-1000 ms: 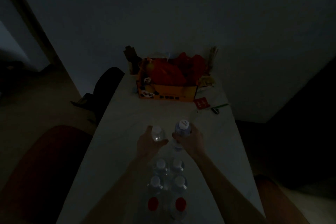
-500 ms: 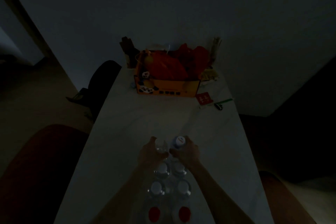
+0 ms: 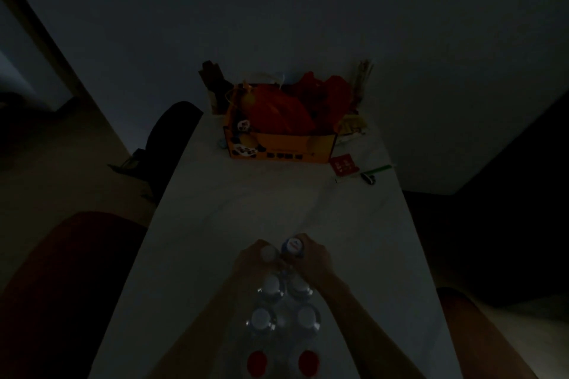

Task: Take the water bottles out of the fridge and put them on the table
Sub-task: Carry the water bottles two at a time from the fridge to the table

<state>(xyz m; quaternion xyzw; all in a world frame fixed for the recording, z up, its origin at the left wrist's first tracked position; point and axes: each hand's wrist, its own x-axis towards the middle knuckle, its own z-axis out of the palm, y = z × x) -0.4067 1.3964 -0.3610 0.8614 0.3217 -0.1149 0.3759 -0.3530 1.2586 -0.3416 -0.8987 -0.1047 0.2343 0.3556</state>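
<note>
In dim light, a long pale desk [image 3: 246, 209] runs away from the person toward a wall. Both hands are out over its near part, side by side, each wrapped round a bottle seen from above: the left hand [image 3: 252, 261] grips a clear bottle with a pale cap [image 3: 268, 253], and the right hand [image 3: 314, 258] grips a bottle with a blue-and-white cap [image 3: 292, 247]. The two held bottles are just beside each other, at the far end of a double row of bottles standing on the desk. Behind them in the row stand two pairs of white-capped bottles [image 3: 271, 284], then two red-capped bottles [image 3: 257, 363] nearest the person. At the far end of the desk sits an orange box [image 3: 280, 149] filled with red things, with a small red card [image 3: 345, 164] and a green pen [image 3: 380, 168] to its right. A dark chair [image 3: 166, 138] stands at the desk's left side.
</note>
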